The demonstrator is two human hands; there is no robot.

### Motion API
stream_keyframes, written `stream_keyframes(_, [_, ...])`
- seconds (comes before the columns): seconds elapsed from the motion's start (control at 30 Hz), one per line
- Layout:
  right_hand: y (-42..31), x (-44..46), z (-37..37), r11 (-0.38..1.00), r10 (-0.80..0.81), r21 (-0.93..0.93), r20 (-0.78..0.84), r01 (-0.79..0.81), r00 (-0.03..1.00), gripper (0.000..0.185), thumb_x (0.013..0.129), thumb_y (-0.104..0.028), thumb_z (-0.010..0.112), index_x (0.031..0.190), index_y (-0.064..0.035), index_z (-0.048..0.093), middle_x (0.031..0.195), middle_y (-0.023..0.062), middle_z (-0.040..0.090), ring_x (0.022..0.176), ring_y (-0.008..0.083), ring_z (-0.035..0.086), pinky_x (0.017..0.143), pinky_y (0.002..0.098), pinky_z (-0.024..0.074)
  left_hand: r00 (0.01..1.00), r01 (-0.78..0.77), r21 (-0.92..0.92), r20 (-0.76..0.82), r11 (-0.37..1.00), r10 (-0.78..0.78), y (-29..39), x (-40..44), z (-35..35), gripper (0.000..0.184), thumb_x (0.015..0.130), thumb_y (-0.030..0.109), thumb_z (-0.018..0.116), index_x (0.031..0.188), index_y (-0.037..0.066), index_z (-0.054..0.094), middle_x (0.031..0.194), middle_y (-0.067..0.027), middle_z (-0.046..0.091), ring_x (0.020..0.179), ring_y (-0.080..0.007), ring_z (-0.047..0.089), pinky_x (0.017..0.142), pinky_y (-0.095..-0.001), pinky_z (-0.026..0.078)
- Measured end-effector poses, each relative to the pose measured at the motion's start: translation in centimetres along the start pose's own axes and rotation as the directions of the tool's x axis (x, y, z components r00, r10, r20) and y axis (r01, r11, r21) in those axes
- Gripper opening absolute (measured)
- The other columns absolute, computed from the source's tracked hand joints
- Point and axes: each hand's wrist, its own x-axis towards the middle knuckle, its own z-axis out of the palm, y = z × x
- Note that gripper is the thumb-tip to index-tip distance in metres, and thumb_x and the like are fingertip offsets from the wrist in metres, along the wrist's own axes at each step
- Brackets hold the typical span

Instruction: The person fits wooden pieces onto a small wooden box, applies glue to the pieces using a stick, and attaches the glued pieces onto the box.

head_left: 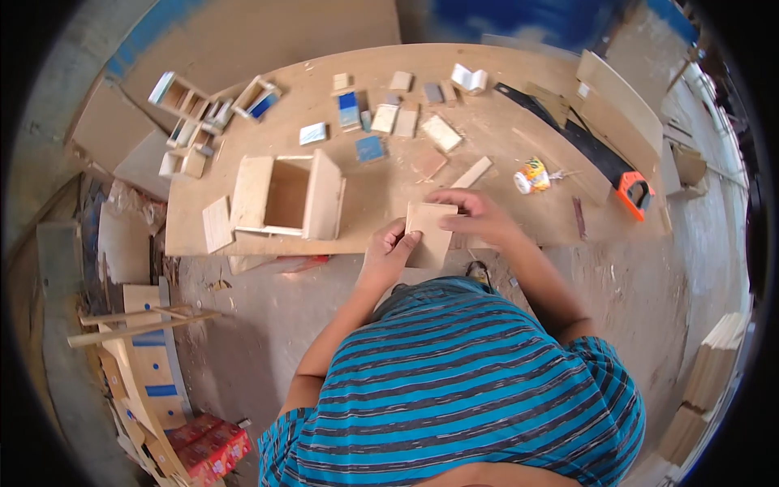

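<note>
1. The wooden panel, right of the open box, has its long axis running away from the wearer, far end leaning slightly right; it is flat, tan and plain-faced, paler along its far edge.
2. The left hand, between box and panel, grips the panel's left side, thumb on its face.
3. The right hand, farther right of the box, touches the far right corner; whether it clamps, I cannot tell.
4. Small blocks lie beyond the box, rightward.
</note>
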Motion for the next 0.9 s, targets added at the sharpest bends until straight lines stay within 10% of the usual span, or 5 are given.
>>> stream_keyframes(0.17, [-2.2,-0.1,-1.5,0.883,-0.25,-0.451,-0.218,0.13,0.943,0.039,0.084,-0.02,0.072,0.113,0.0044,0.064,0.082,0.0096,0.069,0.068,0.0102,0.061,0.062,0.0266,0.0487,0.87,-0.427,0.268,-0.136,0.863,0.473,0.6,3.0,5.3,0.091,0.078,0.011,0.071,0.149,-0.002,0.016,0.108,-0.0121,0.058,0.085,-0.0148,0.057,0.079,-0.0253,0.044])
stream_keyframes(0.27, [-4.7,-2.0,-3.1,0.83,-0.309,-0.51,-0.082,0.226,0.948,0.039,0.085,-0.021,0.072,0.116,0.0018,0.064,0.081,0.0124,0.069,0.065,0.0114,0.061,0.059,0.0277,0.0489,0.916,-0.378,0.241,-0.045,0.894,0.399,3.2,3.7,8.6,0.113,0.067,0.01,0.075,0.151,-0.002,0.001,0.122,-0.0219,0.048,0.104,-0.0296,0.054,0.09,-0.0367,0.045])
stream_keyframes(0.43, [-4.2,-5.2,-13.9,0.768,-0.408,-0.633,-0.371,0.095,0.834,0.026,0.089,-0.016,0.059,0.111,-0.0027,0.067,0.093,0.0148,0.068,0.074,0.0301,0.067,0.069,0.0396,0.0539,0.902,-0.316,0.662,-0.013,0.679,0.432,3.5,9.5,10.2,0.104,0.067,0.011,0.069,0.151,-0.001,0.009,0.134,-0.0304,0.042,0.118,-0.0414,0.047,0.098,-0.045,0.04])
stream_keyframes(0.6, [-0.1,-7.1,-23.7,0.169,-0.432,-0.968,-0.241,-0.184,0.869,0.032,0.076,-0.002,0.057,0.105,-0.0069,0.07,0.111,0.0066,0.065,0.105,0.0271,0.06,0.085,0.0392,0.0518,0.859,-0.192,0.952,0.046,0.238,0.509,5.4,13.0,14.7,0.106,0.066,0.033,0.078,0.149,0.001,0.019,0.146,-0.024,0.035,0.138,-0.0398,0.029,0.109,-0.059,0.023])
stream_keyframes(0.9, [2.6,-6.4,-28.2,0.15,-0.466,-0.988,-0.051,0.022,0.883,0.023,0.073,-0.008,0.064,0.095,-0.0072,0.071,0.099,0.0066,0.064,0.099,0.0253,0.059,0.079,0.0366,0.0518,0.949,-0.239,0.919,0.153,0.313,0.275,4.3,16.2,20.2,0.068,0.065,0.036,0.08,0.121,0.006,0.055,0.114,-0.011,0.06,0.116,-0.0269,0.05,0.093,-0.0471,0.037])
